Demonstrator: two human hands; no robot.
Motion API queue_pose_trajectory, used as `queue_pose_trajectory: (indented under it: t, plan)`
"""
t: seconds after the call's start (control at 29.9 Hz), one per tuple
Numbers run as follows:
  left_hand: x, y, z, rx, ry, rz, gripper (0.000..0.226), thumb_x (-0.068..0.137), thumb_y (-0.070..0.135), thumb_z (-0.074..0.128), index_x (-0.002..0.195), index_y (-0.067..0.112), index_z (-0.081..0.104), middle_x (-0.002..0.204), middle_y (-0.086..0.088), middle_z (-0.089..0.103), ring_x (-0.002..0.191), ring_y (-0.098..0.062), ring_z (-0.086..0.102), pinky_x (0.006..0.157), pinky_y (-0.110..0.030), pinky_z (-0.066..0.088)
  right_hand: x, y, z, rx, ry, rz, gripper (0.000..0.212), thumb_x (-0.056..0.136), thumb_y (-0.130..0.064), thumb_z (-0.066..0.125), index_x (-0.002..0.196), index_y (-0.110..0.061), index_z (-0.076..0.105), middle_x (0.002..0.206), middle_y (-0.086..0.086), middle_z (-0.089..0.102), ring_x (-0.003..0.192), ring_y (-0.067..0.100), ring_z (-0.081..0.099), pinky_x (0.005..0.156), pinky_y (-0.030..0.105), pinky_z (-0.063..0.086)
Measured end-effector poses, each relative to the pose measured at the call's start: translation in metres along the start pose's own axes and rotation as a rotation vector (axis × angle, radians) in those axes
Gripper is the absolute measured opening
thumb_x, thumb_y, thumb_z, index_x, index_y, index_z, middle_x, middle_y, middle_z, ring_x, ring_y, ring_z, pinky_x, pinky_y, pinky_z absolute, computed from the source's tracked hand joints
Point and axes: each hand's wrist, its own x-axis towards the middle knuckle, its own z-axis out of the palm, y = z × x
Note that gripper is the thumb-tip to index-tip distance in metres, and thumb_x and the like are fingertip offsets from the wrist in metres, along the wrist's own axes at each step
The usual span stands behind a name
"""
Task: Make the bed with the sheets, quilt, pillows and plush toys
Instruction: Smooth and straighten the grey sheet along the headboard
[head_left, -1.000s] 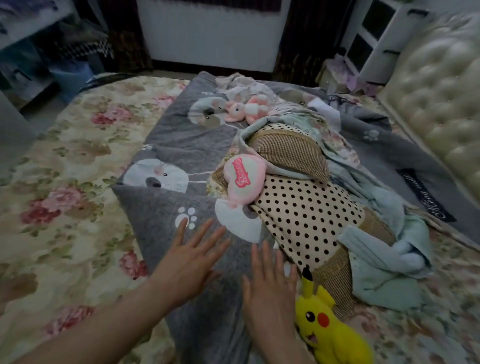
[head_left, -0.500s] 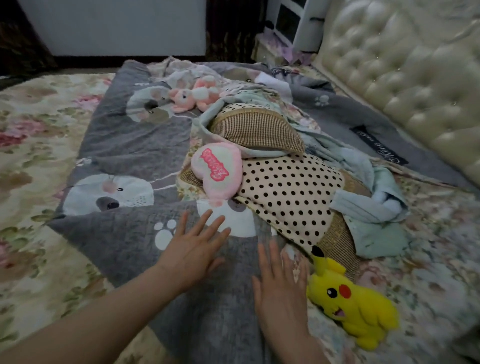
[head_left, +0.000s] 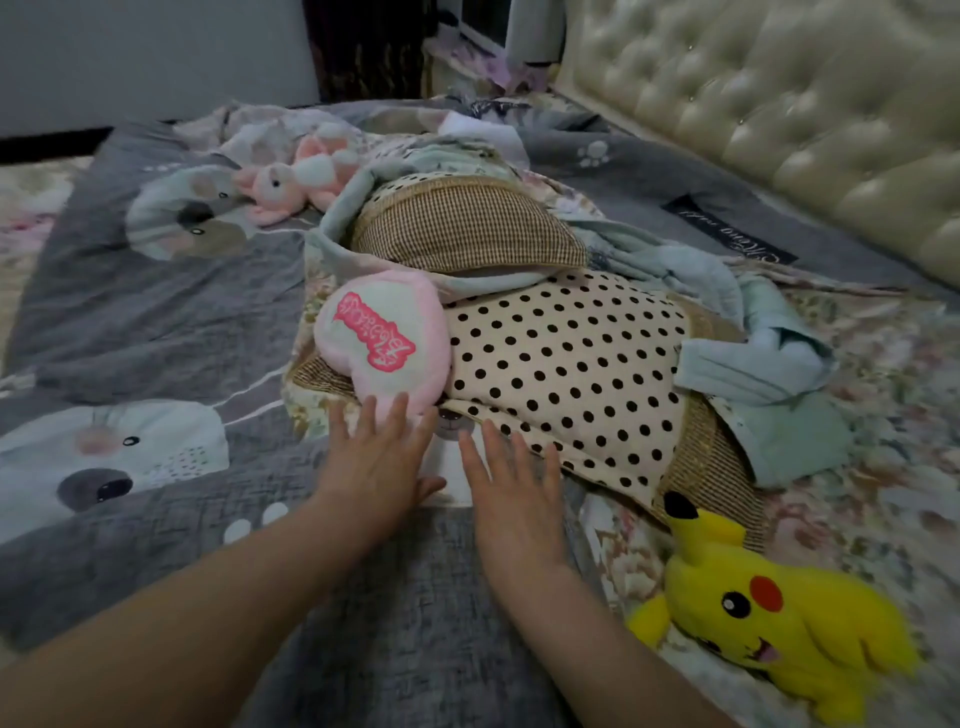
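A grey quilt (head_left: 156, 322) printed with animal faces covers the left of the bed. My left hand (head_left: 376, 465) and my right hand (head_left: 511, 493) lie flat on it, fingers straight, side by side. Just beyond the left fingertips sits a pink heart plush (head_left: 384, 340). A polka-dot pillow (head_left: 566, 374) lies right of it, with a brown checked pillow (head_left: 462, 228) behind. A yellow plush toy (head_left: 779, 618) lies at the lower right. A pink plush animal (head_left: 291, 182) rests at the far side.
A crumpled pale blue cloth (head_left: 763, 364) drapes around the pillows. The floral sheet (head_left: 904, 467) shows on the right. A tufted cream headboard (head_left: 789, 104) runs along the right. Dark curtains (head_left: 363, 47) and a white wall stand beyond the bed.
Both hands have slid forward over the grey quilt toward the heart plush and the pillows. My view has shifted right and closer to the pile.
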Motion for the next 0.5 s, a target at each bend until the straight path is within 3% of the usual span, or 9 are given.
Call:
queue_pose_trajectory:
  t: [0.1, 0.17, 0.23, 0.3, 0.44, 0.5]
  plan:
    - [0.018, -0.008, 0.020, -0.023, -0.085, -0.147, 0.089, 0.089, 0.072, 0.033, 0.154, 0.020, 0.002, 0.155, -0.015, 0.025, 0.139, -0.037, 0.030, 0.111, -0.060, 0.021, 0.024, -0.009, 0.011, 0.019, -0.015, 0.005, 0.092, 0.095, -0.021, 0.054, 0.152, -0.023, -0.018, 0.160, 0.005, -0.021, 0.148, 0.032, -0.011, 0.115, 0.061, -0.004]
    - [0.017, -0.010, 0.035, -0.067, -0.075, -0.164, 0.079, 0.089, 0.062, 0.048, 0.148, 0.017, 0.021, 0.142, -0.010, 0.043, 0.127, -0.031, 0.043, 0.102, -0.048, 0.037, 0.033, -0.018, 0.019, 0.033, -0.017, -0.003, 0.090, 0.095, -0.021, 0.053, 0.152, -0.026, -0.017, 0.161, 0.006, -0.019, 0.148, 0.033, -0.010, 0.115, 0.060, -0.003]
    - [0.006, -0.004, 0.043, -0.049, -0.006, -0.081, 0.061, 0.090, 0.049, 0.054, 0.139, 0.021, 0.033, 0.132, -0.004, 0.051, 0.117, -0.028, 0.050, 0.092, -0.040, 0.042, 0.035, -0.026, 0.026, 0.021, 0.001, -0.011, 0.087, 0.096, -0.020, 0.050, 0.152, -0.029, -0.015, 0.161, 0.005, -0.018, 0.148, 0.033, -0.011, 0.116, 0.060, -0.004]
    - [-0.006, 0.004, 0.046, -0.030, 0.039, 0.041, 0.055, 0.093, 0.042, 0.052, 0.141, 0.026, 0.030, 0.127, -0.001, 0.055, 0.111, -0.027, 0.053, 0.088, -0.037, 0.043, 0.031, -0.032, 0.030, 0.004, -0.006, -0.032, 0.077, 0.098, -0.021, 0.046, 0.154, -0.028, -0.008, 0.162, 0.004, -0.016, 0.147, 0.033, -0.014, 0.116, 0.059, -0.004]
    - [-0.043, -0.004, 0.037, -0.003, 0.072, 0.238, 0.045, 0.099, 0.037, 0.045, 0.140, 0.026, 0.032, 0.121, -0.001, 0.057, 0.107, -0.026, 0.054, 0.093, -0.035, 0.040, 0.002, -0.044, 0.020, 0.012, -0.035, -0.094, 0.059, 0.092, -0.021, 0.051, 0.145, -0.021, 0.027, 0.163, 0.002, -0.010, 0.147, 0.033, -0.017, 0.117, 0.056, -0.004]
    - [-0.065, -0.007, 0.027, -0.089, 0.060, 0.311, 0.046, 0.099, 0.041, 0.043, 0.142, 0.028, 0.029, 0.119, -0.002, 0.057, 0.107, -0.027, 0.055, 0.087, -0.035, 0.041, -0.013, -0.045, 0.012, 0.021, -0.032, -0.129, 0.046, 0.095, -0.025, 0.045, 0.140, -0.022, 0.037, 0.163, 0.002, 0.000, 0.147, 0.032, -0.016, 0.117, 0.055, -0.007]
